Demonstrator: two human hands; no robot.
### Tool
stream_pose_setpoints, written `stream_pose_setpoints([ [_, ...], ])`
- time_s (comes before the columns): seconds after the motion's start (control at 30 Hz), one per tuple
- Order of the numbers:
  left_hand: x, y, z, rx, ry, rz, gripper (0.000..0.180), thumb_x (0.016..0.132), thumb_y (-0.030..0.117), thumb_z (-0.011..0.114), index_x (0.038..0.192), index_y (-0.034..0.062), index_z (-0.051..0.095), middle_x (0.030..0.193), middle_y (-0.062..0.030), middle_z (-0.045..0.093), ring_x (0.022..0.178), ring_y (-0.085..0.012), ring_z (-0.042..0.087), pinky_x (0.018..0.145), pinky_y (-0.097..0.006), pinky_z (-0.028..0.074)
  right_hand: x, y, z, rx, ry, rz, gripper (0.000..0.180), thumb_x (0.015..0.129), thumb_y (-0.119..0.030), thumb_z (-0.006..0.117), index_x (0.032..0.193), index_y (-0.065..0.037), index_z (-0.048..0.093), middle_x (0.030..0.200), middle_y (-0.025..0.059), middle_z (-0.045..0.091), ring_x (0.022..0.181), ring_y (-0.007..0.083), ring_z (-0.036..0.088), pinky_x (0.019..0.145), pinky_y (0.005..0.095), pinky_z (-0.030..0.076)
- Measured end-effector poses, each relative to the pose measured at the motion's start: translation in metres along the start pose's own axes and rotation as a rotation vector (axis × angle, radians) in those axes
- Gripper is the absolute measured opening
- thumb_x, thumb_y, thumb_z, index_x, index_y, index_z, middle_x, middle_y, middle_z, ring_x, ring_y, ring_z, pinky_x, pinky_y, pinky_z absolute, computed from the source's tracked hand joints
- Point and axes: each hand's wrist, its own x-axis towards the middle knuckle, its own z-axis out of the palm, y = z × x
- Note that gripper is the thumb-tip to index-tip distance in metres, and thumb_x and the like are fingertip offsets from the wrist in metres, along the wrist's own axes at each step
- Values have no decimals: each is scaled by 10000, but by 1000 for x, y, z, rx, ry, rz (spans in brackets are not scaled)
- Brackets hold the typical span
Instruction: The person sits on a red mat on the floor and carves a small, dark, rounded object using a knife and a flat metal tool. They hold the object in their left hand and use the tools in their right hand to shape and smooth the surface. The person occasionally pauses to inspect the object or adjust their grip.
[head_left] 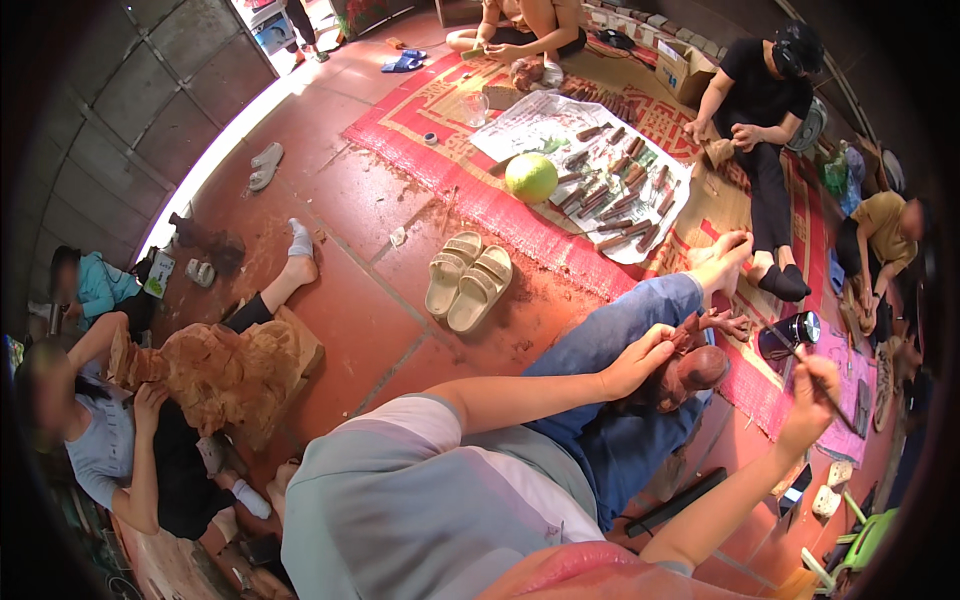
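Note:
My left hand (640,362) is closed around a reddish-brown carved wooden figure (703,369) above my blue-trousered lap. The figure has a smooth rounded head and a branching, hand-like part reaching up. Off to the right, my right hand (812,402) grips what looks like a thin dark brush (832,400), slanted with its upper end close to a black jar (776,340). Whether that end touches the jar, I cannot tell. The jar sits at the edge of the red mat, just beyond my right hand.
Several carving tools (620,190) lie on a paper sheet with a green round fruit (531,178), on a red patterned mat (420,118). Beige sandals (468,282) stand on the tiles. At left a person holds a large wood carving (225,370); other people sit around the mat.

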Motion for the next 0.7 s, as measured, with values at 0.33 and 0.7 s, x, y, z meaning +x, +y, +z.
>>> stream_pose_setpoints([
  [0.33,31,32,-1,876,66,164,228,863,252,572,967,52,538,803,-154,581,758,-281,579,657,-379,440,-166,152,40,1334,746,471,49,897,-55,528,935,-41,556,820,65,553,754,149,518,753,270,491],
  [0.7,-25,-3,-47,1087,-44,155,321,877,180,471,1135,8,551,1110,-157,574,1091,-309,498,939,-383,378,-199,164,73,1506,701,592,119,887,6,500,974,-21,576,786,74,560,726,146,561,750,265,524],
])
